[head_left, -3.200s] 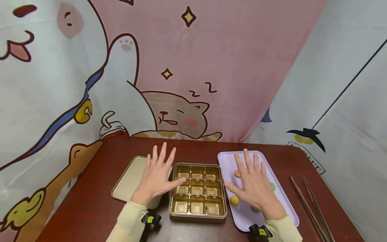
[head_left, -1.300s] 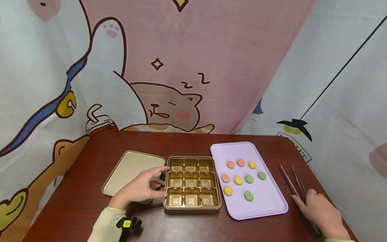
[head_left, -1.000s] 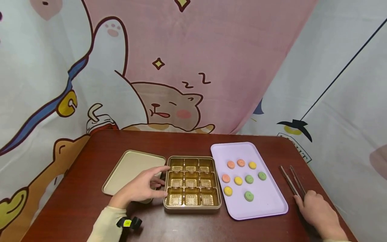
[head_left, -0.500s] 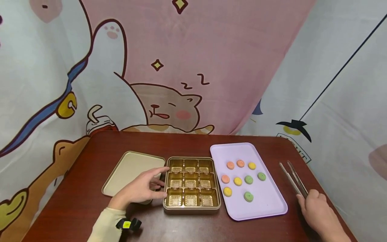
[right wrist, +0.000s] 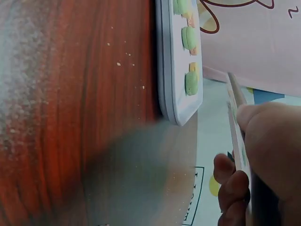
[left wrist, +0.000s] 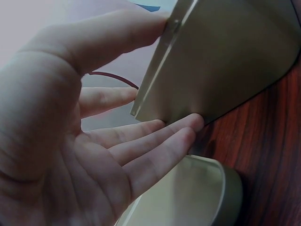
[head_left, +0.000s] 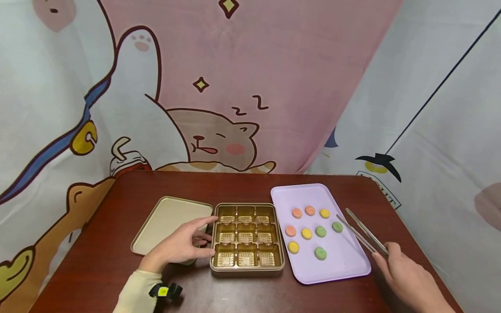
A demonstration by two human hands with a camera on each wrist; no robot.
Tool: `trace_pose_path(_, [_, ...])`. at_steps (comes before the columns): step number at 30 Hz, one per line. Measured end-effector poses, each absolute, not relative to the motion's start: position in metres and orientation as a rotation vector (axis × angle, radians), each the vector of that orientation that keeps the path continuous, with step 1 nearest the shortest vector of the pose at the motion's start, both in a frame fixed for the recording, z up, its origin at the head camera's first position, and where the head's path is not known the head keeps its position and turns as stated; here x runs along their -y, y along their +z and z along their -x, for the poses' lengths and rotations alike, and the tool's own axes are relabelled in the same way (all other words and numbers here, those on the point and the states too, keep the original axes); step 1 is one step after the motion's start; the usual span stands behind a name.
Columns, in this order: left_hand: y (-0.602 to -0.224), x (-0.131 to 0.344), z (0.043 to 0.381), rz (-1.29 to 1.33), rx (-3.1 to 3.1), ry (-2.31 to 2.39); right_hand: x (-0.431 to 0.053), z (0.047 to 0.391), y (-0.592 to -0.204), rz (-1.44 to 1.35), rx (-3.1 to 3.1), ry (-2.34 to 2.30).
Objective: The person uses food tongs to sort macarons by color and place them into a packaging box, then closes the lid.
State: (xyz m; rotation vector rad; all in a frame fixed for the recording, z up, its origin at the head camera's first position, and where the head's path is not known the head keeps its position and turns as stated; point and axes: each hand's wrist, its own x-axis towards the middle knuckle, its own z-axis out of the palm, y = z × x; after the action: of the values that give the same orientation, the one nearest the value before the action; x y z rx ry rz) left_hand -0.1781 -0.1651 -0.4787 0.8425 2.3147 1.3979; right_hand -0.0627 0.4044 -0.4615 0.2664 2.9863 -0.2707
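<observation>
My right hand [head_left: 409,276] grips metal tongs [head_left: 367,231], their two arms spread apart and their tips over the right edge of the lilac tray [head_left: 344,266], near a green macaron [head_left: 337,227]. Several pink, yellow and green macarons lie loose on that tray. Left of it stands a gold box [head_left: 247,272] with a gold insert of small compartments that hold nothing. My left hand [head_left: 176,243] rests at the box's left side, its fingers fairly straight; in the left wrist view, fingertips touch the box wall [left wrist: 225,61].
A flat gold lid [head_left: 166,224] lies left of the box, partly hidden under my left hand. All of this stands on a dark red wooden table [head_left: 242,184]. Behind it hangs a cloth [head_left: 305,87] printed with cartoon animals.
Both hands were raised with fingers spread at first. The left came down to the box; the right took hold of the tongs, lifted them and swung their tips left over the tray.
</observation>
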Motion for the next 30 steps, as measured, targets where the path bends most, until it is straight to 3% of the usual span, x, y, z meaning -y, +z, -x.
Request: trace_pose_path(30, [-0.48,0.166,0.178,-0.871,-2.308,1.416,-0.402,0.062,-0.481,-0.144,-2.899,-0.186])
